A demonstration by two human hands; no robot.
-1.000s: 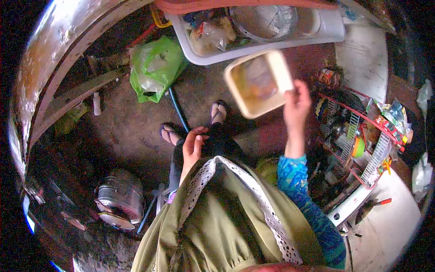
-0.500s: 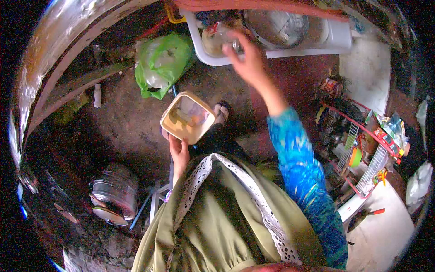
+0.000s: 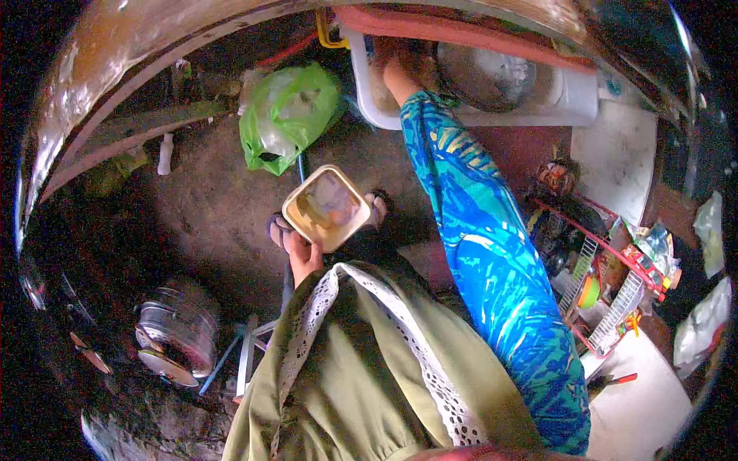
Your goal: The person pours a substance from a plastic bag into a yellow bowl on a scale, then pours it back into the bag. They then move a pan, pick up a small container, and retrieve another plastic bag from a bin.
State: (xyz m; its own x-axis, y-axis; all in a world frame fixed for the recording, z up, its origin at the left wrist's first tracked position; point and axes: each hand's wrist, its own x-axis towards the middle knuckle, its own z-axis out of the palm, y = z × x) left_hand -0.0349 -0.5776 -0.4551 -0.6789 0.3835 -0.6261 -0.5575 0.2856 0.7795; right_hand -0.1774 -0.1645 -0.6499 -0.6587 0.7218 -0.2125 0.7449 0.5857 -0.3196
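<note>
My left hand (image 3: 304, 255) grips the near edge of a square, cream-coloured container (image 3: 327, 209), with some pale and orange-brown contents visible inside. Its thumb shows at the rim. Stretched far forward, my right hand (image 3: 396, 69) reaches into the left end of a white basin (image 3: 377, 107). Its fingers are dark and blurred there, so what they touch cannot be made out. A large round metal vessel (image 3: 488, 73) lies in the basin to the right of that hand. A green plastic bag (image 3: 292, 115) sits left of the basin.
A red-edged wire rack (image 3: 615, 296) with mixed items stands at the right. Near it is a white board (image 3: 642, 392) with a red-handled knife (image 3: 619, 379). Stacked metal pots (image 3: 178, 326) stand lower left. A salmon-coloured bar (image 3: 461, 34) crosses above the basin.
My right hand has moved forward and down into the basin's left end; before, it was above the basin with spread fingers. My left hand still holds the container. The view has shifted slightly.
</note>
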